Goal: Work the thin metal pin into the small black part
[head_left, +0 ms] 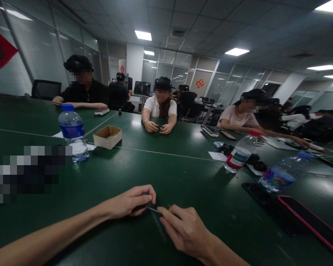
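Note:
My left hand (138, 200) is closed low over the green table (122, 236), thumb and curled fingers together. A small dark thing seems to be within it, mostly hidden, and I cannot make out its kind. My right hand (185, 225) pinches a thin metal rod (154, 210) between thumb and fingers. The rod points left, and its far end reaches the left fingertips. Its rear part is hidden in the right hand, so whether it belongs to a tool does not show.
An open cardboard box (107, 137) and a blue-capped bottle (73, 133) stand to the left. At right are a red-capped bottle (242, 152), another bottle (285, 171), a black phone (256, 194) and a red-edged phone (310, 223). People sit across the table.

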`<state>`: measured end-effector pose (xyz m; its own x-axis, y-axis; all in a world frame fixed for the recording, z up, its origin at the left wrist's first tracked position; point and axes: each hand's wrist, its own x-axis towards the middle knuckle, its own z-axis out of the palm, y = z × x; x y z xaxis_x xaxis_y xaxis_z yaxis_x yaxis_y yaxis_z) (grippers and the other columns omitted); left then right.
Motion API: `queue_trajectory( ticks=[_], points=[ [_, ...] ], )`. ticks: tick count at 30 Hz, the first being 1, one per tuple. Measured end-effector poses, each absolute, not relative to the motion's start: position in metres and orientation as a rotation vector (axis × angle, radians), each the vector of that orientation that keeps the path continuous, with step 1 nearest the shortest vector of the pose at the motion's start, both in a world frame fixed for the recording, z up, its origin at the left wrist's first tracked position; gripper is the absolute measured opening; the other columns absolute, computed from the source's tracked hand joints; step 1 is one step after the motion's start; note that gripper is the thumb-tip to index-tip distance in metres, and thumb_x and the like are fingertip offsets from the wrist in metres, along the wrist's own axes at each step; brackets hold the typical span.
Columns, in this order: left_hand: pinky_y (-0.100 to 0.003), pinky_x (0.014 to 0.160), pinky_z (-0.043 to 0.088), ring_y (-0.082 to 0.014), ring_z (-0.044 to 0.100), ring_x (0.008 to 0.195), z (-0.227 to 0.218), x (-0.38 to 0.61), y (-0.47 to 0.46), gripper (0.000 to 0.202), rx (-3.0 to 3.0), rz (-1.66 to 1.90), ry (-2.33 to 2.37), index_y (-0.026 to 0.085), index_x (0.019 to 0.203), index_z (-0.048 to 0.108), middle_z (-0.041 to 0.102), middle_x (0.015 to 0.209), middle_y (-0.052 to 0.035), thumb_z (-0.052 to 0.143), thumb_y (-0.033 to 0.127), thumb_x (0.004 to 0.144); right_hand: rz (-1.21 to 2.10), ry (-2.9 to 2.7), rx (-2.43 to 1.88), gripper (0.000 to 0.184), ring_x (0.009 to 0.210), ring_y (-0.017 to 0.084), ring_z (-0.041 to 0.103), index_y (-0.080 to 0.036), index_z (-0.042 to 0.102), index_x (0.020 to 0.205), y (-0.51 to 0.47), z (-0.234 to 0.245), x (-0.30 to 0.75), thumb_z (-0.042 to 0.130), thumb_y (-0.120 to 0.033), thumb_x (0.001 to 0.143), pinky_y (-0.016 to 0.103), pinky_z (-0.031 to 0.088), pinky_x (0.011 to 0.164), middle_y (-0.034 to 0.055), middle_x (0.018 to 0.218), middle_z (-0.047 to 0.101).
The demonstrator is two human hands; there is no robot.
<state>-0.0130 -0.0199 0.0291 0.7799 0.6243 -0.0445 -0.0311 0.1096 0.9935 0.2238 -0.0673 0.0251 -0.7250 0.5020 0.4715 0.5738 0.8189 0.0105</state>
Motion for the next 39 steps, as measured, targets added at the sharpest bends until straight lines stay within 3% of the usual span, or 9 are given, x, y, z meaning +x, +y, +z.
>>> queue_trajectory(
  ticks=[8, 15, 21, 39],
  points=[
    [-0.019, 0.039, 0.016, -0.0061, 0.028, 0.041, 0.030, -0.016, -0.014, 0.030, 1.402, 0.385, 0.471, 0.016, 0.097, 0.052, 0.035, 0.054, 0.0084, 0.052, 0.046, 0.091, -0.232, -2.558, -0.751, 0.028, 0.056, 0.010, 0.057, -0.013, 0.064, 0.116, -0.067, 0.026, 0.225, 0.043, -0.021, 0.099, 0.024, 0.039, 0.047, 0.0027, 0.074, 0.063],
    [-0.018, 0.040, 0.019, -0.0073, 0.028, 0.040, 0.019, -0.004, -0.018, 0.032, 1.311, 0.722, 0.652, 0.019, 0.094, 0.046, 0.034, 0.050, 0.0093, 0.042, 0.050, 0.094, -0.262, -2.490, -0.909, 0.031, 0.060, 0.011, 0.060, -0.011, 0.059, 0.124, -0.064, 0.022, 0.219, 0.042, -0.020, 0.100, 0.022, 0.043, 0.047, 0.0058, 0.082, 0.064],
    [-0.018, 0.041, 0.020, -0.0081, 0.029, 0.042, 0.012, 0.002, -0.020, 0.035, 1.336, 0.808, 0.801, 0.019, 0.099, 0.046, 0.035, 0.051, 0.0089, 0.036, 0.053, 0.095, -0.271, -2.460, -1.002, 0.031, 0.059, 0.012, 0.061, -0.012, 0.061, 0.123, -0.066, 0.021, 0.216, 0.042, -0.021, 0.100, 0.021, 0.045, 0.047, 0.0064, 0.083, 0.065],
    [-0.019, 0.041, 0.018, -0.0072, 0.029, 0.043, 0.028, -0.016, -0.017, 0.030, 1.420, 0.464, 0.487, 0.017, 0.100, 0.049, 0.036, 0.054, 0.0084, 0.047, 0.046, 0.093, -0.325, -2.528, -0.782, 0.028, 0.056, 0.011, 0.058, -0.013, 0.061, 0.120, -0.069, 0.020, 0.223, 0.043, -0.022, 0.100, 0.025, 0.036, 0.046, 0.0047, 0.078, 0.066]
  ],
)
